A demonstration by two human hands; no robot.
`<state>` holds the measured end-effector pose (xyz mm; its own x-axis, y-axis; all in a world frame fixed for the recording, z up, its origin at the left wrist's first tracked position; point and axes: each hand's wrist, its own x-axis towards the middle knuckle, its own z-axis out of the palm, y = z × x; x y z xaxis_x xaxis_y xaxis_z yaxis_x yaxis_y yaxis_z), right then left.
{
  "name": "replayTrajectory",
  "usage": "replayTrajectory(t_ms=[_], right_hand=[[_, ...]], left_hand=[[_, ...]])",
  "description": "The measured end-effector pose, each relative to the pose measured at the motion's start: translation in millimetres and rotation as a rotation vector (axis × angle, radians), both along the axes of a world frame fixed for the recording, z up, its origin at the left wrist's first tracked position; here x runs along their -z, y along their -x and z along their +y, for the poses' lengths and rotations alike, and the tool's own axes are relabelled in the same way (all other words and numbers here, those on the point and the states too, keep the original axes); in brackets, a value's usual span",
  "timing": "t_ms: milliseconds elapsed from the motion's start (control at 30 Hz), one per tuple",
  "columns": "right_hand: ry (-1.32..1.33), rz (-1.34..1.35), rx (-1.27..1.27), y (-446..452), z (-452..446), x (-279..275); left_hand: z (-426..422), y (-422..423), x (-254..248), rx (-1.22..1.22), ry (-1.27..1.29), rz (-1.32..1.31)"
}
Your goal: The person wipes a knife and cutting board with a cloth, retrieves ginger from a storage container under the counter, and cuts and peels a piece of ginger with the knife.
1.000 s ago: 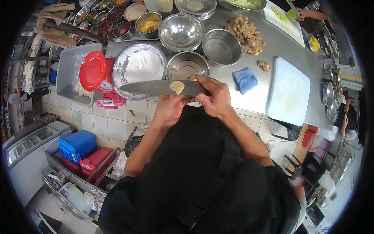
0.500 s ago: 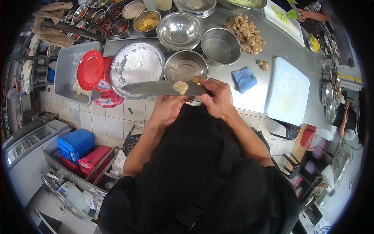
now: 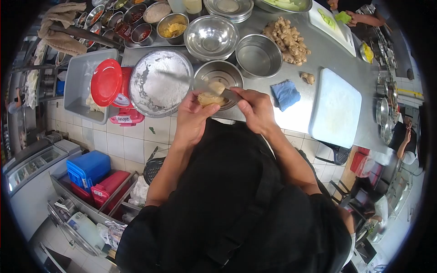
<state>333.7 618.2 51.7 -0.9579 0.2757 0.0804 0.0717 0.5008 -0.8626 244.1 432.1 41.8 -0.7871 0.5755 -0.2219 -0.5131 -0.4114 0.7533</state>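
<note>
My left hand (image 3: pixel 193 119) grips a piece of ginger (image 3: pixel 209 98), its pale flesh showing, over the near edge of a steel bowl (image 3: pixel 233 75). A kitchen knife (image 3: pixel 231 95) is in my right hand (image 3: pixel 257 112), fingers closed around the handle. Its blade lies against the ginger and points left, the far part blurred by motion. Left of the bowl is a wide metal basin (image 3: pixel 135 101) of white powder. To the right, a second steel pot (image 3: pixel 259 43) stands near a heap of unpeeled ginger (image 3: pixel 287 40).
On the steel table lie a blue cloth (image 3: pixel 286 94), a small ginger knob (image 3: pixel 308 78) and a white cutting board (image 3: pixel 337 109). A red scale (image 3: pixel 107 84) and a grey tub (image 3: pixel 76 86) are at left. Another person's hand (image 3: pixel 359 18) holds something green at the far right.
The knife has turned from lying crosswise to pointing away over the bowl. My left hand has come up and the ginger now shows over the bowl. The other person's hands have shifted.
</note>
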Motion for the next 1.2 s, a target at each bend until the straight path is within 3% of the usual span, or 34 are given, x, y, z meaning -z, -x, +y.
replayTrajectory(t_ms=[233, 433, 500, 633, 733, 1200], right_hand=[[-0.278, 0.156, -0.039, -5.7, -4.1, 0.2], [-0.268, 0.121, -0.064, -9.2, 0.4, 0.6], [-0.299, 0.075, -0.05, -11.6, 4.0, 4.8], [-0.263, -0.183, 0.039, -17.9, 22.7, 18.4], [-0.144, -0.203, 0.084, -21.5, 32.3, 21.9], [-0.106, 0.176, -0.091, -8.7, -9.2, -1.9]], left_hand=[[-5.3, -2.5, 14.3, 0.037, -0.109, -0.095], [-6.4, -0.5, 9.3, 0.018, -0.062, -0.076], [-7.9, -4.2, 10.3, -0.008, -0.007, 0.039], [-17.7, 4.6, 1.7, 0.099, 0.0, 0.012], [-21.4, 8.4, -0.3, 0.112, 0.045, 0.013], [4.4, -4.3, 17.1, 0.032, -0.142, -0.121]])
